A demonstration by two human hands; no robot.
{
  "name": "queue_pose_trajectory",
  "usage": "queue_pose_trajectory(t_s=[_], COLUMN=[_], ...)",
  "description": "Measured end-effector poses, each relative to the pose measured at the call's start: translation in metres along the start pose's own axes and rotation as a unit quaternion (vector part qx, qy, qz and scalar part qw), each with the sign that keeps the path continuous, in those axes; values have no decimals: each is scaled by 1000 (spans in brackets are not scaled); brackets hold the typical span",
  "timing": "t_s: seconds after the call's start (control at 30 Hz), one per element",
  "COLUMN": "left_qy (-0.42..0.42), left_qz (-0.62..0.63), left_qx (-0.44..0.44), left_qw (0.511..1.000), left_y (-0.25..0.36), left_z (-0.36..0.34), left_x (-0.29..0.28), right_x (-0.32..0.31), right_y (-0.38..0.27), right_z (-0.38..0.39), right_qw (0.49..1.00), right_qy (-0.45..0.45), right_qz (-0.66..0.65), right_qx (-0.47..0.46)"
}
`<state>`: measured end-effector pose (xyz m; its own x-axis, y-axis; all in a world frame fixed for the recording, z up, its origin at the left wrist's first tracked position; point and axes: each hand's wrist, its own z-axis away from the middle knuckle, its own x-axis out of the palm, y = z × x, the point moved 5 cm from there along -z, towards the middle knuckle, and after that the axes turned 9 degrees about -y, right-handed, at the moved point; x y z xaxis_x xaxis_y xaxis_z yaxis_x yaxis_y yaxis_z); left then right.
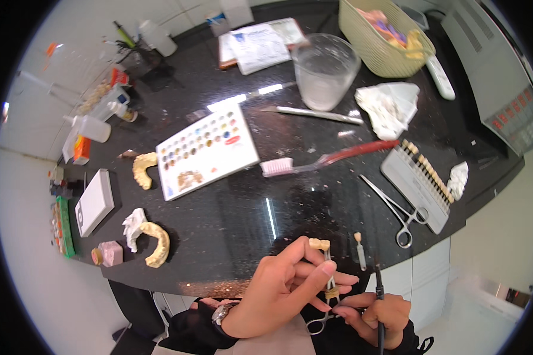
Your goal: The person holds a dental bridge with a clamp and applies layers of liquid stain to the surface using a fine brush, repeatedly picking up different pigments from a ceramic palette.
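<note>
My left hand (281,290) is closed round slim locking forceps (330,284), wrapped with a tan band. At their tips sits a small tooth-coloured dental bridge (320,243), close to my index fingertip. My right hand (382,316) grips a thin dark brush (379,290), its tip pointing away from me. The fingers of this hand are beside the forceps' ring handles (317,326); whether they touch cannot be made out. Just beyond my hands lies a shade tab (360,251) with a tooth-shaped end.
Right of centre lie a second pair of forceps (397,214), a shade guide (417,186) and a red-handled toothbrush (331,158). A paint palette (243,154), a cup of cloudy liquid (324,74) and a knife (317,115) are farther off. Dental casts (160,245) stand left.
</note>
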<state>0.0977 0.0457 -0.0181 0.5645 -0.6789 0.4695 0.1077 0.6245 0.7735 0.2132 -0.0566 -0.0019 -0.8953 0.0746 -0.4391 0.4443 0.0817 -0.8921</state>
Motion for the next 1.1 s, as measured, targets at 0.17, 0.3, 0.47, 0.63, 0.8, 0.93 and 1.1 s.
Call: queue_pose_trajectory(t_s=[0.17, 0.3, 0.47, 0.63, 0.8, 0.93, 1.1], left_qy=[-12, -1, 44, 56, 63, 103, 121], left_qz=[22, 4, 94, 89, 149, 53, 99], left_qx=[84, 153, 122, 127, 89, 179, 203], left_qw=[996, 988, 987, 986, 983, 977, 966], left_y=[13, 12, 14, 22, 15, 33, 20], left_z=[23, 52, 73, 80, 82, 80, 78], left_x=[-18, -47, -74, -91, -105, -108, -114], right_x=[13, 30, 61, 58, -3, -5, 11], right_y=[-3, -25, -28, -16, -32, -55, -39], right_z=[-24, -61, -82, -81, -114, -166, -217], right_qw=[989, 977, 970, 960, 991, 995, 993], right_qy=[2, -108, -184, 112, 102, 68, -80], right_qz=[-146, -178, -146, -245, -86, -49, -13], right_qx=[-17, -46, -68, -78, 4, 54, 86])
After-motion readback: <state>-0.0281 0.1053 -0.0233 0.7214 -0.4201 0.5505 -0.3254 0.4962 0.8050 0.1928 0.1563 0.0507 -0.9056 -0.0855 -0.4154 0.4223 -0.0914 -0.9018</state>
